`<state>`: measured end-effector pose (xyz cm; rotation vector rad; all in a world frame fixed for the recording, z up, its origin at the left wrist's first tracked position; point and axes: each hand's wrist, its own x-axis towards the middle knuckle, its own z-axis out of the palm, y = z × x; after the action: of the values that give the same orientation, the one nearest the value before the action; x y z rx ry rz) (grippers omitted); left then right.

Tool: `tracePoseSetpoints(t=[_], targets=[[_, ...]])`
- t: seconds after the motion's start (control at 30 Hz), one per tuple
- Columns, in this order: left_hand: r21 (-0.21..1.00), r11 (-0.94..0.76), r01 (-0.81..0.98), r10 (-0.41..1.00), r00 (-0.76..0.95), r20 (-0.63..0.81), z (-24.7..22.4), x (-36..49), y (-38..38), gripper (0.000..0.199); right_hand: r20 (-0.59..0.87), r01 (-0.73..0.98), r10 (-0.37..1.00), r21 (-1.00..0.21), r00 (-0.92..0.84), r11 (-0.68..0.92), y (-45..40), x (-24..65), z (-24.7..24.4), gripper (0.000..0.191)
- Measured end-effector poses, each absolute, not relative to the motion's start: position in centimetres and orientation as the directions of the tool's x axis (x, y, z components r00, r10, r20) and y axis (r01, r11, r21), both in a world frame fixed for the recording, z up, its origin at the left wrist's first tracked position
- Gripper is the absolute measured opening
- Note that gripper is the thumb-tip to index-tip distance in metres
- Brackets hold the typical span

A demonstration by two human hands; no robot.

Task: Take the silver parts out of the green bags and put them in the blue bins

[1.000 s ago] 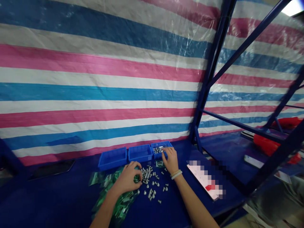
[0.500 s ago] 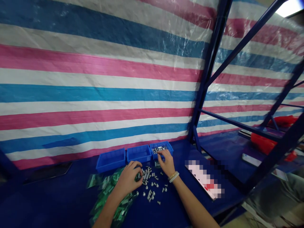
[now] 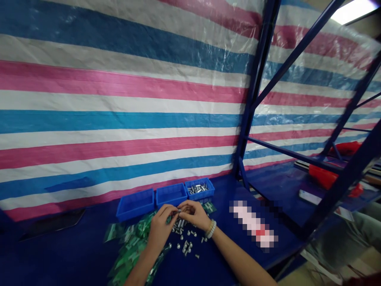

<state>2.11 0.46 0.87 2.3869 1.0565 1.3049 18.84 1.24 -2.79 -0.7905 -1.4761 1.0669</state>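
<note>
My left hand [image 3: 161, 224] and my right hand [image 3: 195, 214] meet over a pile of metal screws [image 3: 187, 247] on the blue table. Fingertips of both hands pinch together around something small, too hidden to name. A heap of green packets [image 3: 131, 250] lies under and left of my left wrist. Behind my hands stand three blue bins in a row: the right bin [image 3: 204, 195] holds metal pieces, while the middle bin [image 3: 172, 194] and left bin [image 3: 136, 204] show bare insides. A small green packet [image 3: 209, 207] lies just right of my right hand.
A pixelated flat item [image 3: 253, 224] lies to the right. A dark flat object [image 3: 53, 224] rests at the left. Blue frame posts [image 3: 247, 119] rise on the right, before a striped sheet [image 3: 119, 119]. Red bags [image 3: 324, 174] and a person's leg appear at the far right.
My right hand has moved left from the right bin to meet my left hand, and its fingers have closed. The green packet beside it is now more exposed. The view has shifted slightly.
</note>
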Motion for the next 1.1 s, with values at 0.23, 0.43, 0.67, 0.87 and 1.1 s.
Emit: tracePoseSetpoints(t=[0.23, 0.43, 0.67, 0.87, 1.1], targets=[[0.817, -0.502, 0.283, 0.856, 0.301, 0.421, -0.7, 2.8, 0.7, 0.011, 0.517, 0.11, 0.856, -0.85, -0.009, 0.515, 0.8, 18.8, -2.1, 0.021], [0.989, -0.147, 0.024, 0.954, 0.267, 0.135, -1.9, 3.5, 0.7, 0.022, 0.634, 0.257, 0.769, -0.732, -0.082, 0.631, 0.2, 19.1, -1.2, 0.017], [0.934, -0.358, 0.001, 0.923, 0.153, 0.354, -0.7, 3.4, 0.2, 0.012, 0.452, -0.1, 0.892, -0.888, -0.019, 0.448, 1.3, 18.9, -2.4, 0.025], [0.874, -0.482, 0.064, 0.866, 0.189, 0.464, -0.8, 2.8, 0.8, 0.013, 0.48, -0.085, 0.877, -0.874, -0.01, 0.478, 2.5, 20.3, -2.3, 0.019], [0.821, -0.461, 0.335, 0.88, 0.057, 0.471, -1.1, 0.4, 3.0, 0.022, 0.669, 0.573, 0.723, -0.666, 0.175, 0.477, 5.2, 24.9, -2.7, 0.022]])
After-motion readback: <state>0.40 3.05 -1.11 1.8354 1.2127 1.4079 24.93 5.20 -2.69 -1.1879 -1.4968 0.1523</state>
